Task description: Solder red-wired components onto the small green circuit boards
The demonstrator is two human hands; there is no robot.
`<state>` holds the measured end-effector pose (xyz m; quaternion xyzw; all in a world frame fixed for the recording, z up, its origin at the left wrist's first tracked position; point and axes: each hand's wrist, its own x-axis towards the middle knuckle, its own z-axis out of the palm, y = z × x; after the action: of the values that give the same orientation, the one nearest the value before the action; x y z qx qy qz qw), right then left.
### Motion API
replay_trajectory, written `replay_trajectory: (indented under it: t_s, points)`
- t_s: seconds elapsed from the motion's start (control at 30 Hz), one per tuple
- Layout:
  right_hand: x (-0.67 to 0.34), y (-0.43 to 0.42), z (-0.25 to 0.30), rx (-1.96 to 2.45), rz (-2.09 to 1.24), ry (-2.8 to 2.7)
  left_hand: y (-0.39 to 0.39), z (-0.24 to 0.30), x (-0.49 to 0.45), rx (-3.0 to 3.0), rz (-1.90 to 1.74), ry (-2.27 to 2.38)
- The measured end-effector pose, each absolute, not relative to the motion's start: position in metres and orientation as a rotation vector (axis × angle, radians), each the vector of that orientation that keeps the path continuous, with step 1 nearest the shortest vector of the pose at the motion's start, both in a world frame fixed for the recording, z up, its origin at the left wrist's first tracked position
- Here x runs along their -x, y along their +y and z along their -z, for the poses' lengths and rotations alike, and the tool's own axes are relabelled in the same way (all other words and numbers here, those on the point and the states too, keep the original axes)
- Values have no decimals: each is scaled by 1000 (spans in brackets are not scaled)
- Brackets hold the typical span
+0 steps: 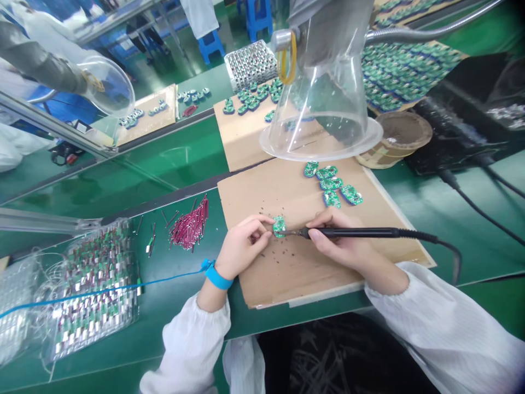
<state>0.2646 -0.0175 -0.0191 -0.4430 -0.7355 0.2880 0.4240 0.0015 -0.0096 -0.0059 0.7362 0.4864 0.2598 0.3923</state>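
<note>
Many small parts: far left on surface. Red wires: large pile, apparently unused. Left hand: grip nearly closed, fingertips at left edge of circuit board; whether wire is pinched, cannot tell. Board: flat on cardboard, iron tip at lower edge; work apparently in progress, not complete. Five more boards: beyond, same cardboard; finished or waiting, cannot tell. Right hand: grip closed round handle of soldering iron.
</note>
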Motion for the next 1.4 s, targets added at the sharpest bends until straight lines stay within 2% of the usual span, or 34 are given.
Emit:
replay_trajectory:
  t_s: [0.93,1.4]
  points:
    - [-265,-18,14,1113,-812,-1846,-10,6,-2,-1874,-653,1241]
    - [-267,-16,17,1095,-997,-1824,-9,6,-1,-1857,-648,1270]
